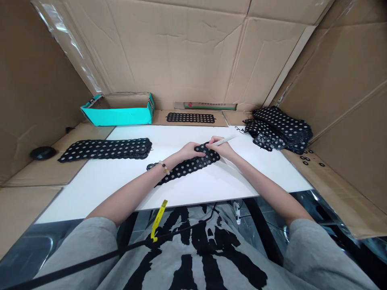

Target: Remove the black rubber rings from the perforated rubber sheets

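Observation:
A black strip with rows of pale dots (189,166) lies slanted on the white board, partly under my left forearm. My left hand (191,151) grips its upper edge, thumb on top. At the strip's right end, my right hand (222,148) is closed round a white pen-like tool (226,139), whose rear end points up to the right. The tool's working tip is hidden by my fingers.
A stack of dotted strips (105,149) lies left; a messy pile (281,127) is at the right, beside small black rings (305,158). Behind are an open turquoise box (121,116) and a single strip (190,117). Cardboard walls (181,48) surround the white board (121,177).

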A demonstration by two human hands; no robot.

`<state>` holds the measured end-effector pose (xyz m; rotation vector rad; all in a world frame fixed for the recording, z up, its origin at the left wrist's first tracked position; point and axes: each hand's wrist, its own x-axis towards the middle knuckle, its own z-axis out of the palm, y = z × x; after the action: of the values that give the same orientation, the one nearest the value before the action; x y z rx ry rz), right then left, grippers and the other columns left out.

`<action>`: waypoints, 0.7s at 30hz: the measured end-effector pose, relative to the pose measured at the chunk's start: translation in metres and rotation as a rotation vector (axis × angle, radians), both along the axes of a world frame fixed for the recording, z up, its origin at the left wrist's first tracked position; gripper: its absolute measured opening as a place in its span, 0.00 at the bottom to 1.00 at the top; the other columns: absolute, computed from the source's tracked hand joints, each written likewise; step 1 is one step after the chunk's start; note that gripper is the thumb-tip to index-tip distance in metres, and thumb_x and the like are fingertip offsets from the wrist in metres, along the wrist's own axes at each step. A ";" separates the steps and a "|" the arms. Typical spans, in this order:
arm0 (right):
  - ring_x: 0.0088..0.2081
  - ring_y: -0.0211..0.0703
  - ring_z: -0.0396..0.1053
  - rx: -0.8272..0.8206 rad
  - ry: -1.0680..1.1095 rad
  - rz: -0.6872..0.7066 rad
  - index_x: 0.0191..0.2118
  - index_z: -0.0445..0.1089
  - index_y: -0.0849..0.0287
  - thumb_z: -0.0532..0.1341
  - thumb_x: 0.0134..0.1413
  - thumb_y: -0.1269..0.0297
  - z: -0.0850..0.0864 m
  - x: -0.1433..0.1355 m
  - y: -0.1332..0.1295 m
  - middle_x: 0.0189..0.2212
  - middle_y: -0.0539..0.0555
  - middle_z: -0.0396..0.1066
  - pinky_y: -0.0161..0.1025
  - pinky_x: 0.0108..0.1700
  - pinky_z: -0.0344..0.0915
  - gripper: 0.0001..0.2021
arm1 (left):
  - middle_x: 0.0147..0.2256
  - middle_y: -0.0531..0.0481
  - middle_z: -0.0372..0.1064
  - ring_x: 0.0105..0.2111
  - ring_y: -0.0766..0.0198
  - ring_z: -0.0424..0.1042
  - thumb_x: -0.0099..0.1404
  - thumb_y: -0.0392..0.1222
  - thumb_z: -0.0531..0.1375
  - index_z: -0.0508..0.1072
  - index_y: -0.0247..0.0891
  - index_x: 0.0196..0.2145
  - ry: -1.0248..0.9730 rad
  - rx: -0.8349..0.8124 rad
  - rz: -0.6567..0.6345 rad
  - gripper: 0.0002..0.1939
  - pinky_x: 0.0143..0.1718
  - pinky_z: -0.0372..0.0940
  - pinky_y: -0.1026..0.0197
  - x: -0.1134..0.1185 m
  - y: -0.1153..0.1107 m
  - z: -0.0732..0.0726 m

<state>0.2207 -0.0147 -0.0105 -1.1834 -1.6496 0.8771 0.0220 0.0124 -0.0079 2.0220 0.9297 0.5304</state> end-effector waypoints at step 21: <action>0.29 0.41 0.62 0.115 -0.152 -0.061 0.24 0.62 0.56 0.60 0.50 0.56 -0.007 -0.010 -0.002 0.23 0.49 0.65 0.38 0.33 0.57 0.11 | 0.29 0.49 0.73 0.30 0.61 0.69 0.45 0.54 0.69 0.72 0.35 0.29 -0.163 -0.421 0.019 0.21 0.33 0.61 0.60 -0.006 0.002 0.006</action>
<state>0.2103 -0.0163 -0.0177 -1.2382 -1.7512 0.6590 0.0159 0.0142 -0.0018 1.5700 0.8778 0.4574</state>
